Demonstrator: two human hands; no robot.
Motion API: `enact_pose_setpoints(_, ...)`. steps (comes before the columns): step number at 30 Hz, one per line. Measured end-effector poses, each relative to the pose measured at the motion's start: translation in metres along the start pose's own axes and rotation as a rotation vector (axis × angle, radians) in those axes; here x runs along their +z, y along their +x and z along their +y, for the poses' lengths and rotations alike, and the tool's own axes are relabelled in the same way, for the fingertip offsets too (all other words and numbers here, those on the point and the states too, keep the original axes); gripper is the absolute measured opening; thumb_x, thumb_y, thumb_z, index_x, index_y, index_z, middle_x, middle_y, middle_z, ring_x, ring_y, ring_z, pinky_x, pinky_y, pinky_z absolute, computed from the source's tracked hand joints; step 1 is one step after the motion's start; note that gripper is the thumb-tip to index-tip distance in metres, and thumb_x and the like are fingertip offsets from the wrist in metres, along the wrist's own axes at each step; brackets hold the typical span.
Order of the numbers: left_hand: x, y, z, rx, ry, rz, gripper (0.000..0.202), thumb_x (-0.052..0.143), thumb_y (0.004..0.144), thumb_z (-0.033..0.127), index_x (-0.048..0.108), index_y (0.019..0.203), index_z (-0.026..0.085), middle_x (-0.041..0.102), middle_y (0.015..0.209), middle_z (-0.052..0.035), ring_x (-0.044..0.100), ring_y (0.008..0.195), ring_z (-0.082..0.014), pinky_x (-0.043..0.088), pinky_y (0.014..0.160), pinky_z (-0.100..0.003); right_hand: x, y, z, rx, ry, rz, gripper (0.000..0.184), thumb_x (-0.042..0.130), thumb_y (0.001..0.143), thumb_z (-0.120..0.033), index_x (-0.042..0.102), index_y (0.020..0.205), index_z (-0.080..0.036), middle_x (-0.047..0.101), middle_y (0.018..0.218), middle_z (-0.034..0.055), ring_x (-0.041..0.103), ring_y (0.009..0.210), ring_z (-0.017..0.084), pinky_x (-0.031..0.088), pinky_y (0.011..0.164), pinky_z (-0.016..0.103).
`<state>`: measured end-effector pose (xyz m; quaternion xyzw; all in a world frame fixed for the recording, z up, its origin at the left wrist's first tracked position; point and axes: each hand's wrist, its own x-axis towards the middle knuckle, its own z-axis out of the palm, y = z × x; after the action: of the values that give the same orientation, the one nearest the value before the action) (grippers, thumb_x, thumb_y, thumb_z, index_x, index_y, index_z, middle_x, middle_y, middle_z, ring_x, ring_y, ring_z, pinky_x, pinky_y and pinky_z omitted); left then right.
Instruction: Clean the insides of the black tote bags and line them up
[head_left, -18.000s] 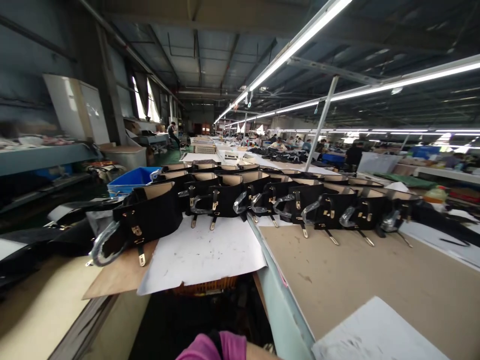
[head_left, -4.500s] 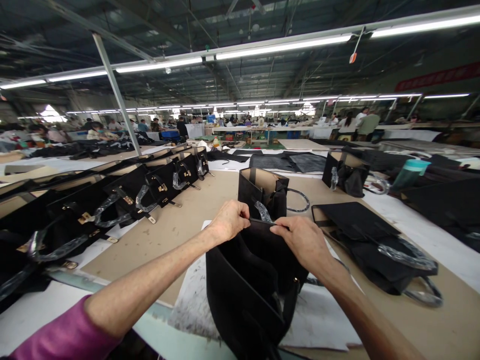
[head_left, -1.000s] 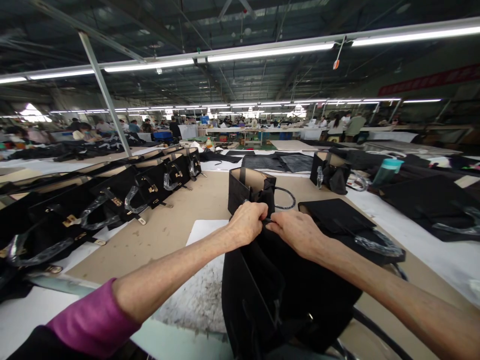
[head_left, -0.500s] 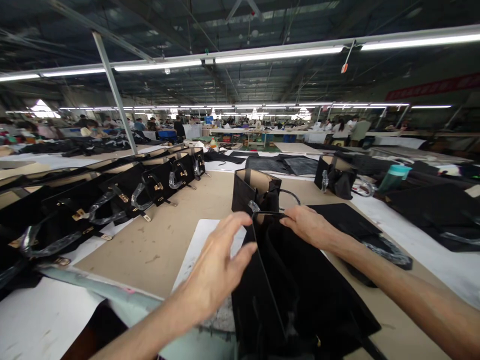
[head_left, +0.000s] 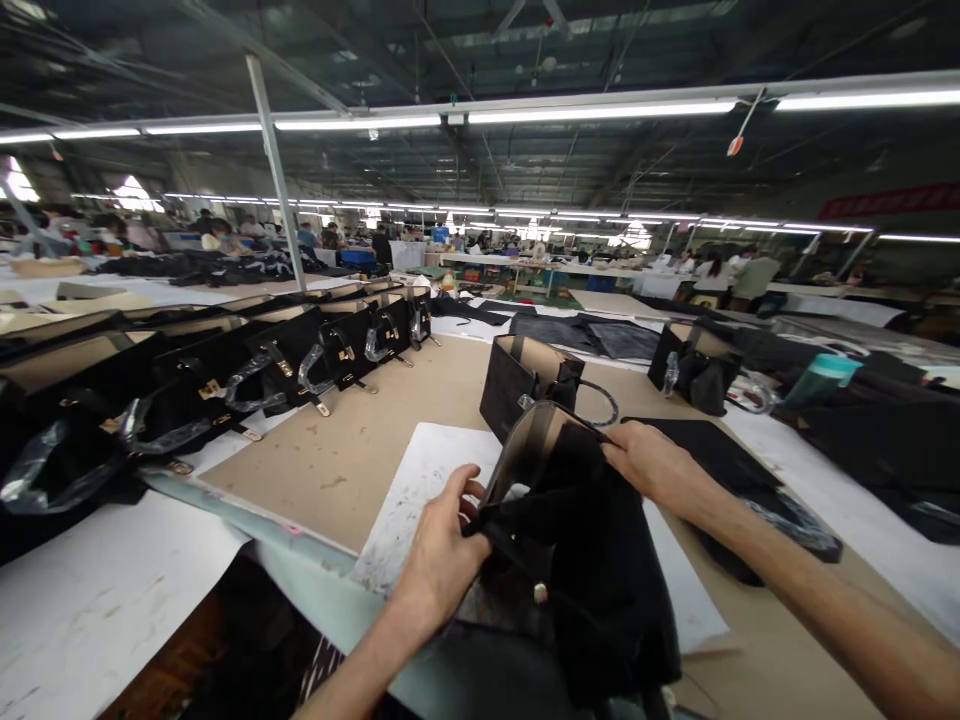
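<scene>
A black handbag [head_left: 615, 560] with a beige lining hangs tilted over the table's near edge, its mouth spread. My right hand [head_left: 656, 460] is closed on the far right part of its rim. On the bag's left side, my left hand [head_left: 442, 545] pinches the rim, thumb toward me and fingers curled behind. A small gold-coloured stud shows on the bag below my left hand. Just beyond, another black handbag [head_left: 517, 385] stands upright with a looped handle. To the right, a flat black bag [head_left: 720, 470] lies with its handle wrapped in clear plastic.
Several finished black bags [head_left: 292, 350] with plastic-wrapped handles line the left side. White paper [head_left: 420, 470] lies on the tan board [head_left: 322, 450]. Further right are another black bag [head_left: 694, 360] and a teal-lidded bottle [head_left: 821, 380]. People sit and stand at far tables.
My left hand has gone from open beside the bag to closed on its rim. The bag's mouth has widened, showing more beige lining. The view has swung slightly left.
</scene>
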<state>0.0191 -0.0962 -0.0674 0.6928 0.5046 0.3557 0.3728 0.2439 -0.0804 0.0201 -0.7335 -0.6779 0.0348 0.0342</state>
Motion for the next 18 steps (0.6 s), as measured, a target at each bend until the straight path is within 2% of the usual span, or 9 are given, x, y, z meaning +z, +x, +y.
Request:
enact_pose_setpoints(4, -0.024, 0.022, -0.017, 0.114, -0.184, -0.110, 0.045, 0.040, 0.056, 0.004, 0.049, 0.098, 0.016, 0.055, 0.084, -0.0006, 0.049, 0.075, -0.0120, 0.040, 0.064, -0.020, -0.003, -0.010, 0.010, 0.118, 0.086, -0.067, 0.026, 0.037, 0.077, -0.027, 0.049, 0.055, -0.017, 0.053, 0.039, 0.0008, 0.056, 0.049, 0.013, 0.034, 0.046, 0.018)
enact_pose_setpoints(9, -0.048, 0.042, -0.037, 0.091, -0.334, -0.275, 0.029, 0.041, 0.055, 0.005, 0.052, 0.081, 0.012, 0.045, 0.063, 0.0034, 0.041, 0.057, -0.0072, 0.031, 0.051, -0.016, 0.007, -0.014, 0.032, 0.171, 0.070, -0.209, 0.030, 0.037, 0.079, -0.030, 0.052, 0.057, -0.016, 0.058, 0.048, 0.0035, 0.055, 0.043, 0.014, 0.037, 0.046, 0.022)
enact_pose_setpoints(10, -0.049, 0.044, -0.038, 0.090, -0.341, -0.295, 0.028, 0.042, 0.055, 0.005, 0.052, 0.080, 0.012, 0.043, 0.061, 0.0040, 0.039, 0.055, -0.0066, 0.029, 0.049, -0.016, 0.010, -0.015, 0.033, 0.172, 0.001, -0.168, 0.030, 0.037, 0.079, -0.032, 0.054, 0.060, -0.016, 0.059, 0.051, 0.0051, 0.056, 0.047, 0.016, 0.039, 0.047, 0.024)
enact_pose_setpoints(12, -0.050, 0.046, -0.039, 0.101, -0.341, -0.300, 0.026, 0.042, 0.055, 0.006, 0.052, 0.078, 0.013, 0.041, 0.060, 0.0045, 0.037, 0.054, -0.0061, 0.026, 0.047, -0.016, 0.013, -0.017, 0.028, 0.140, -0.202, 0.054, 0.025, 0.041, 0.079, -0.033, 0.057, 0.075, -0.014, 0.062, 0.064, 0.0096, 0.059, 0.058, 0.023, 0.041, 0.053, 0.030)
enact_pose_setpoints(13, -0.049, 0.046, -0.038, 0.104, -0.338, -0.293, 0.025, 0.042, 0.055, 0.006, 0.052, 0.078, 0.013, 0.040, 0.060, 0.0045, 0.037, 0.054, -0.0061, 0.026, 0.047, -0.016, 0.013, -0.017, 0.023, 0.067, -0.298, 0.189, 0.023, 0.044, 0.078, -0.030, 0.057, 0.087, -0.014, 0.063, 0.075, 0.0119, 0.059, 0.067, 0.026, 0.042, 0.057, 0.033)
enact_pose_setpoints(15, -0.046, 0.046, -0.038, 0.099, -0.325, -0.274, 0.024, 0.043, 0.055, 0.007, 0.052, 0.077, 0.013, 0.039, 0.059, 0.0046, 0.037, 0.053, -0.0062, 0.026, 0.047, -0.016, 0.013, -0.015, 0.010, -0.220, -0.396, 0.360, 0.031, 0.046, 0.076, -0.019, 0.050, 0.107, -0.016, 0.057, 0.102, 0.0128, 0.055, 0.088, 0.028, 0.041, 0.070, 0.038)
enact_pose_setpoints(17, -0.043, 0.045, -0.037, 0.091, -0.316, -0.268, 0.024, 0.044, 0.054, 0.008, 0.052, 0.077, 0.013, 0.039, 0.058, 0.0049, 0.036, 0.052, -0.0060, 0.027, 0.047, -0.016, 0.013, -0.009, -0.001, -0.570, -0.343, 0.348, 0.039, 0.042, 0.077, -0.011, 0.045, 0.115, -0.022, 0.049, 0.117, 0.0072, 0.046, 0.104, 0.024, 0.037, 0.084, 0.036)
enact_pose_setpoints(18, -0.041, 0.045, -0.036, 0.090, -0.317, -0.264, 0.025, 0.045, 0.054, 0.009, 0.052, 0.077, 0.013, 0.039, 0.057, 0.0051, 0.036, 0.051, -0.0058, 0.028, 0.048, -0.016, 0.014, -0.005, -0.005, -0.685, -0.287, 0.299, 0.040, 0.040, 0.078, -0.011, 0.043, 0.116, -0.023, 0.047, 0.120, 0.0050, 0.044, 0.107, 0.021, 0.035, 0.087, 0.034)
